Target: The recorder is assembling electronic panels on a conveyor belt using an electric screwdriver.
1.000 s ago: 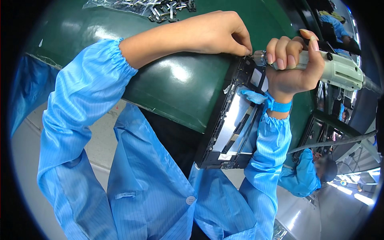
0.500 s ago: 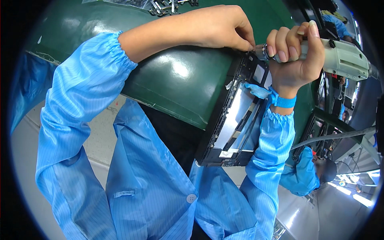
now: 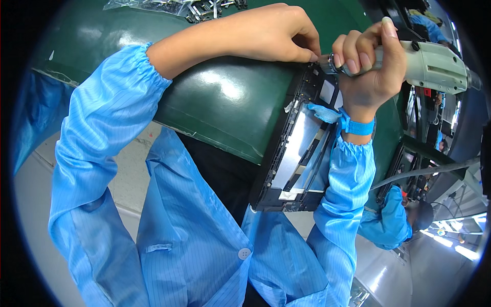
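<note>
My right hand (image 3: 371, 64) is wrapped round the front of a pale green-grey electric screwdriver (image 3: 434, 66), whose nose points left. Close to the tool's tip, my left hand (image 3: 286, 33) has its thumb and forefinger pinched together; whatever lies between them is too small to make out. Both hands are at the far corner of a black flat device housing (image 3: 291, 153) with silver plates and dark strips inside. This housing lies tilted at the bench edge, partly under my right forearm. A blue wrist strap (image 3: 360, 127) circles my right wrist.
The green bench top (image 3: 225, 102) has a worn front edge. Small metal and black parts (image 3: 212, 9) lie at the back beside a clear plastic bag (image 3: 148, 5). A grey cable (image 3: 429, 171) runs across the right side. A person in blue (image 3: 386, 220) is farther right.
Both hands and the screwdriver have shifted slightly left and up in the picture. The left pinch and the right grip look unchanged.
</note>
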Action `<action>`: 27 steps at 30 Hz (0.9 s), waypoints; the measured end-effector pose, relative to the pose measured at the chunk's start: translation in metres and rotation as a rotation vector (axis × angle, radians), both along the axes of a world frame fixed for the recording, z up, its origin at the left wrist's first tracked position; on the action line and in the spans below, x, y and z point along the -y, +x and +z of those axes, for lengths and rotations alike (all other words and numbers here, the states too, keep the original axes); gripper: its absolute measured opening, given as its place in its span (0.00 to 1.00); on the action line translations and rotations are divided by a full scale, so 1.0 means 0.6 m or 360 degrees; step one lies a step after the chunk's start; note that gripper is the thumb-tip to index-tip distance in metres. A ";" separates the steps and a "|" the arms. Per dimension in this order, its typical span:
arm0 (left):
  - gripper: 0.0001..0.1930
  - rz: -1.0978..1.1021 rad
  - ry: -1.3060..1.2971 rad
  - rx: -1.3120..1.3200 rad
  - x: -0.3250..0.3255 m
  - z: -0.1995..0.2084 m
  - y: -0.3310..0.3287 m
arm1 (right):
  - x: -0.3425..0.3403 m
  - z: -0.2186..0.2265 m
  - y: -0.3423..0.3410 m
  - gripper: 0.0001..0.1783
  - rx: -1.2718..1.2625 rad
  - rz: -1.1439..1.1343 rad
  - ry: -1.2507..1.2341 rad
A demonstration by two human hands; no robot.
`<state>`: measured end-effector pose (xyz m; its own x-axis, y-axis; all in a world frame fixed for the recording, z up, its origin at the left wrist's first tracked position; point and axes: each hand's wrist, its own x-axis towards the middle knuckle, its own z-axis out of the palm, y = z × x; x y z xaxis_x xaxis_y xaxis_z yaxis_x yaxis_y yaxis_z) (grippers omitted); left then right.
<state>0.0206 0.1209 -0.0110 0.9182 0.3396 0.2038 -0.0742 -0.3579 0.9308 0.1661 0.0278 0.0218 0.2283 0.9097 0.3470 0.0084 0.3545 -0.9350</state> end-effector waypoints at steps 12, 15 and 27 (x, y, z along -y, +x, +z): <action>0.34 0.0193 0.1003 -0.0281 0.325 0.014 -0.148 | 0.018 0.031 -0.034 0.12 -0.0269 -0.0299 -0.0125; 0.33 0.0288 0.1169 -0.0226 0.333 -0.016 -0.138 | 0.046 0.031 0.029 0.14 -0.0371 -0.0294 -0.0048; 0.27 0.0535 0.1290 -0.0094 0.074 -0.015 0.019 | 0.265 0.033 0.276 0.16 -0.0362 -0.0918 0.0280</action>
<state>0.0322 0.0768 -0.0198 0.8124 0.3654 0.4544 0.1943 -0.9044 0.3798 0.3319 -0.1312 0.0413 0.7489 0.5528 0.3654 0.0521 0.5005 -0.8641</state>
